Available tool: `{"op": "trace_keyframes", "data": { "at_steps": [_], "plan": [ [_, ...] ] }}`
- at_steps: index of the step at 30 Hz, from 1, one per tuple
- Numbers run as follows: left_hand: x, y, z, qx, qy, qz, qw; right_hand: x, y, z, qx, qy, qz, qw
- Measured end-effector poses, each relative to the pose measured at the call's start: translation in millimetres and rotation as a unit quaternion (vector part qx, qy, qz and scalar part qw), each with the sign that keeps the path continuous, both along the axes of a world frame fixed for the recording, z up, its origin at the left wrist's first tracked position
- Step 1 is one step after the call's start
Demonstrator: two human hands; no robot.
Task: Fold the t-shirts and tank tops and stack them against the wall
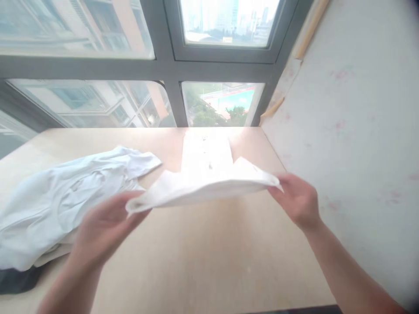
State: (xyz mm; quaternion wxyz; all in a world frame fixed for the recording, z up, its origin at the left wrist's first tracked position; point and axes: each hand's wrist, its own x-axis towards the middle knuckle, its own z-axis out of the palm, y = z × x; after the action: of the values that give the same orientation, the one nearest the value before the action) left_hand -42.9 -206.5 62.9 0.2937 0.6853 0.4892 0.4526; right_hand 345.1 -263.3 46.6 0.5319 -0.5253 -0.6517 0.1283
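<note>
A folded white fabric garment [209, 194] spans left to right above the pale wooden tabletop [203, 257], its ends pinched in the closed fingers of the left hand [108, 224] and right hand [299, 200]. Glare blurs whether the white cloth panel [206, 152] beyond joins it. Crumpled white clothes [78, 192] and a floral-patterned wall [353, 131] bound the sides.
</note>
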Motion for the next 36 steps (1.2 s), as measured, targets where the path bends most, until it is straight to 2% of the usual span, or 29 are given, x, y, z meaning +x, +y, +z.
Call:
{"op": "trace_keyframes", "data": {
  "at_steps": [1,3,6,9,12,16,20,22,24,28,31,34,36],
  "plan": [
    [-6,-29,-9.2,0.002,0.012,-0.022,1.000,-1,-31,-9,-0.002,-0.025,0.018,1.000],
    [-12,-80,-33.2,0.022,0.034,-0.116,0.992,-6,-89,-35,-0.018,-0.045,0.068,0.997],
    [-9,-140,-76.7,0.057,0.101,-0.215,0.970,-20,-158,-82,-0.050,-0.057,0.091,0.993],
    [-3,-180,-117.2,0.089,0.189,-0.224,0.952,-29,-201,-125,-0.061,-0.107,0.089,0.988],
    [0,-202,-141.3,0.162,0.267,-0.207,0.927,-26,-219,-147,-0.062,-0.199,0.077,0.975],
    [5,-211,-144.2,0.234,0.317,-0.175,0.902,-20,-216,-142,-0.074,-0.285,0.090,0.951],
    [20,-212,-139.2,0.262,0.321,-0.175,0.893,-29,-211,-128,-0.067,-0.361,0.184,0.912],
    [24,-213,-141.4,0.275,0.321,-0.187,0.887,-34,-213,-128,-0.058,-0.388,0.227,0.891],
    [25,-212,-147.0,0.286,0.330,-0.190,0.879,-37,-216,-133,-0.045,-0.395,0.243,0.885],
    [12,-210,-161.8,0.287,0.348,-0.176,0.875,-39,-218,-150,-0.003,-0.352,0.202,0.914],
    [0,-207,-168.1,0.285,0.304,-0.189,0.889,-38,-215,-155,0.022,-0.292,0.174,0.940],
    [-5,-208,-162.9,0.246,0.236,-0.177,0.923,-37,-212,-142,-0.010,-0.217,0.167,0.962],
    [-5,-212,-151.8,0.189,0.205,-0.165,0.946,-34,-211,-126,-0.066,-0.159,0.181,0.968]
  ]
}}
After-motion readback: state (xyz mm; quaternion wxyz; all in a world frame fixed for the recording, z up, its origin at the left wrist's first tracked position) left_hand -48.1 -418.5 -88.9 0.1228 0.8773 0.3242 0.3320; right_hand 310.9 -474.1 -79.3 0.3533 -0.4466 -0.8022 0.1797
